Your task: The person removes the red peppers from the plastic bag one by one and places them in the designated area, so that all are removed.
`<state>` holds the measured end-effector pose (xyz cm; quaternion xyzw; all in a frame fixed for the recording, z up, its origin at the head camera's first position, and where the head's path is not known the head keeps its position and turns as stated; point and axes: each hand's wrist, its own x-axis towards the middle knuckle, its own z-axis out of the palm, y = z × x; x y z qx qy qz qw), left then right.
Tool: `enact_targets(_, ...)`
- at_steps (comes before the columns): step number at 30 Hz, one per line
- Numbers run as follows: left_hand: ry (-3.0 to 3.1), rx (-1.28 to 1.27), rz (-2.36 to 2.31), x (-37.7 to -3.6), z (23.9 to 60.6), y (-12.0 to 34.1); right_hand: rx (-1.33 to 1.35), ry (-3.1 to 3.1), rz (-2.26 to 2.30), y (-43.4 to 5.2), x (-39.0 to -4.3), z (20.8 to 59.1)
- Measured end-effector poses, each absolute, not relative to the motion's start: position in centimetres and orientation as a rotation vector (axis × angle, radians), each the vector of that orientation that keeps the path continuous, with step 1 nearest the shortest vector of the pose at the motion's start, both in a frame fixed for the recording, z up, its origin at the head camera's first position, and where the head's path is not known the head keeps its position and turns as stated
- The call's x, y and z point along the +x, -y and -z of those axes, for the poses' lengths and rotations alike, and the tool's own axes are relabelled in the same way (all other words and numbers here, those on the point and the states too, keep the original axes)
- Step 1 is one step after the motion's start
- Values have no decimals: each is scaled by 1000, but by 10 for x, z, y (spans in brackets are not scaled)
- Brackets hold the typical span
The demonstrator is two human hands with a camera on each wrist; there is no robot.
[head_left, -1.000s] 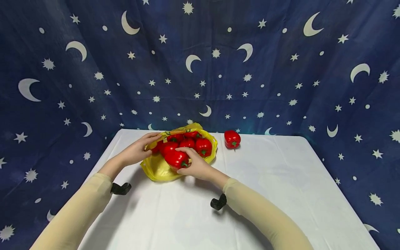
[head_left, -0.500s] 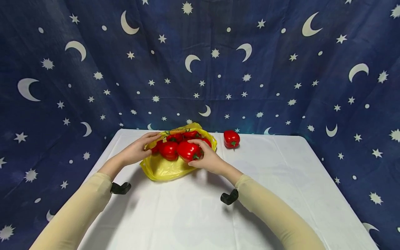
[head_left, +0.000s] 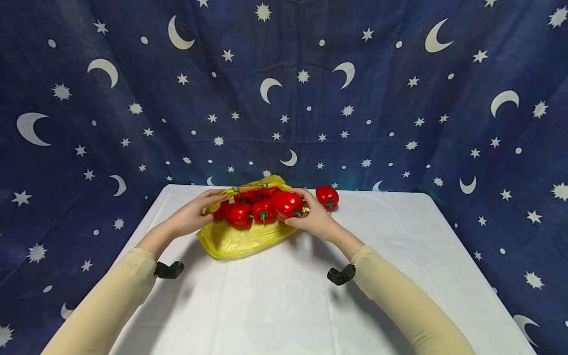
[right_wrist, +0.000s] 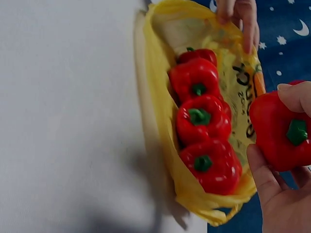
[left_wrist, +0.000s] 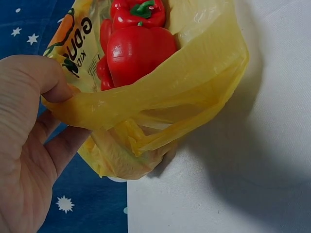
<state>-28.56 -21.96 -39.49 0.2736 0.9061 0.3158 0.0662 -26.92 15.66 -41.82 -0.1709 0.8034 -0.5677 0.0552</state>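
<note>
A yellow plastic bag (head_left: 235,244) lies with its mouth spread wide, several red bell peppers (head_left: 238,215) with green stems inside. My left hand (head_left: 193,214) pinches the bag's rim at its left end; the left wrist view shows the thumb over the film (left_wrist: 112,109) and other fingers behind it. My right hand (head_left: 317,217) grips one red bell pepper (right_wrist: 277,131) between thumb and fingers, its green stem facing the right wrist camera. In the head view this pepper overlaps the bag's right end.
Another red bell pepper (head_left: 327,197) sits on the white tablecloth (head_left: 266,305) to the right of the bag, close behind my right hand. A dark blue curtain (head_left: 399,98) with moons and stars rises behind the table and at both sides.
My right hand has carried the gripped bell pepper right and slightly back, from over the bag's front middle to its right end. My left hand keeps its place on the rim.
</note>
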Motion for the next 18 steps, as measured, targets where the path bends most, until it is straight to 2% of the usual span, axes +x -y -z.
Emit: enact_targets(18, -2764, 845, -913, -286, 395, 222, -415, -2472, 1857, -214, -276, 405)
